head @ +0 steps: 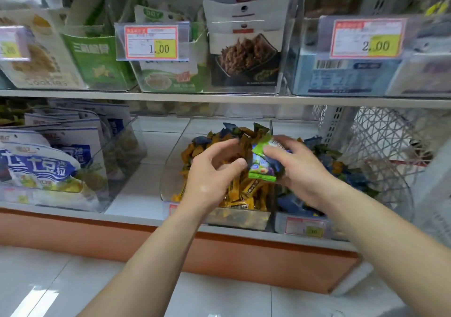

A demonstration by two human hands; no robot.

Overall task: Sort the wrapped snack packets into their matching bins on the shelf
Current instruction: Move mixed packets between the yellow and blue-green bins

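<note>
Clerk: Shop shelving, two tiers above a pale tiled floor [73, 280]. Entry one, the lower shelf [136, 194]: what stands on it?

Checker: Three clear containers. The left bin [117, 170] holds upright blue-and-white pouches [36, 168]. The middle bin [170, 170], well apart from it, is heaped with yellow packets [246, 192]. The right bin [280, 219], just beside the middle one, holds blue packets [292, 204] and carries a small price label [305, 229] on its front.

Clerk: Entry two, the hands?

Checker: Right hand [300, 170]: over the divide between the middle and right bins, with thumb and fingers [268, 149] pinching a green packet [262, 168] by its upper end. The packet hangs upright above the yellow heap. Something blue shows under the same fingers; I cannot tell whether it is gripped.

Clerk: And the other?

Checker: Left hand [212, 170]: over the middle bin, fingers half curled with a gap to the thumb, nothing seen in its grip. The thumb tip is just beside the green packet's left edge; contact cannot be told.

Clerk: Entry three, above?

Checker: The upper shelf [219, 98] carries clear bins of bagged snacks, with tags reading 1.00 [151, 42] and 2.00 [368, 38].
</note>
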